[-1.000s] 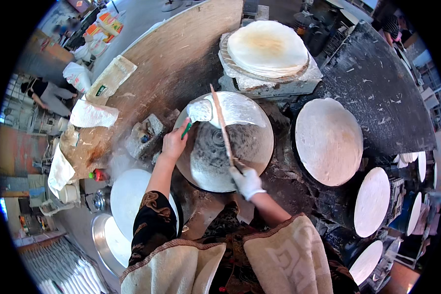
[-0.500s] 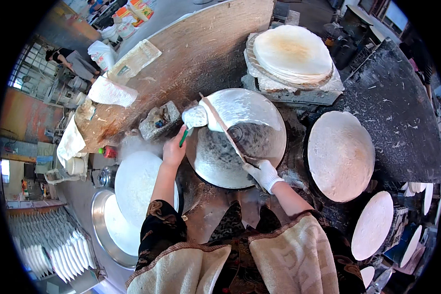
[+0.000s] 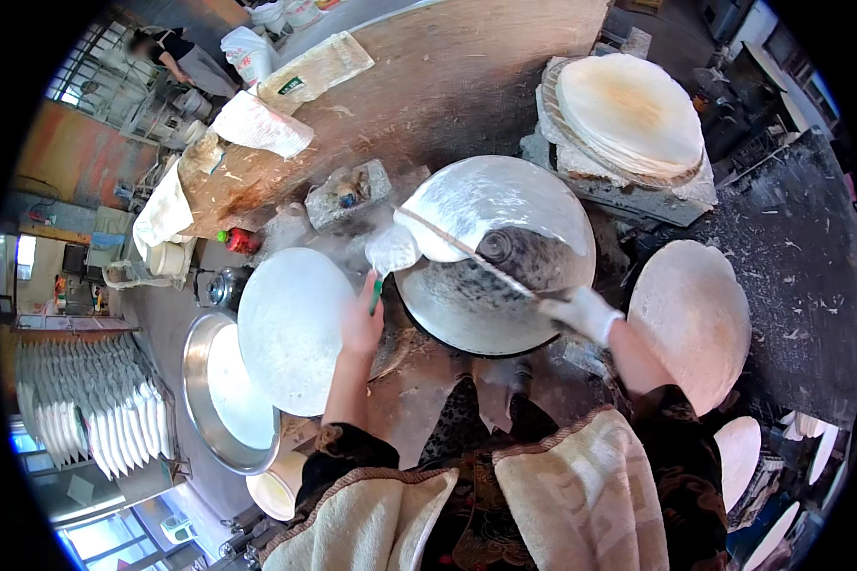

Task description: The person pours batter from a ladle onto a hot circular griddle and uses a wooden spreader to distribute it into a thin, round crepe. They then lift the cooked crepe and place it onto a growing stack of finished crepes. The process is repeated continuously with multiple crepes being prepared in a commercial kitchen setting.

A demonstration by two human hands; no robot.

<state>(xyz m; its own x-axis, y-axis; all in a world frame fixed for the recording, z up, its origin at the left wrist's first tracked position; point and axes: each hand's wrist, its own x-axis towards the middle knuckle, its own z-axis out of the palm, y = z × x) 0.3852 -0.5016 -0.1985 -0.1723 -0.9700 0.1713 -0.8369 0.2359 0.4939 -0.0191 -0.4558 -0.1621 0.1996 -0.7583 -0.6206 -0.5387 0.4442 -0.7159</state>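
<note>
Ahead of me, a round griddle (image 3: 505,324) carries wet white batter (image 3: 505,190) across its far part; its near part shows dark, patchy metal. My bare left hand (image 3: 360,325) is closed on the green handle of a batter-coated ladle (image 3: 391,251), whose bowl is just beside the griddle's left edge. In a pale glove, my right hand (image 3: 579,314) is blurred but wrapped round one end of a long thin wooden spreader stick (image 3: 467,251). The stick slants over the griddle, its far end at the batter's left edge.
Left stand a white disc-shaped surface (image 3: 295,328) and a metal basin (image 3: 200,404) of white liquid. A stack of thin round flatbreads (image 3: 628,114) sits back right; another pale round (image 3: 690,319) lies nearer. A curved board (image 3: 428,86) bounds the back. Another person (image 3: 186,62) stands far left.
My view has shifted. My right hand has moved right with the stick, relative to the griddle. The ladle has drawn left and nearer, away from the griddle's edge.
</note>
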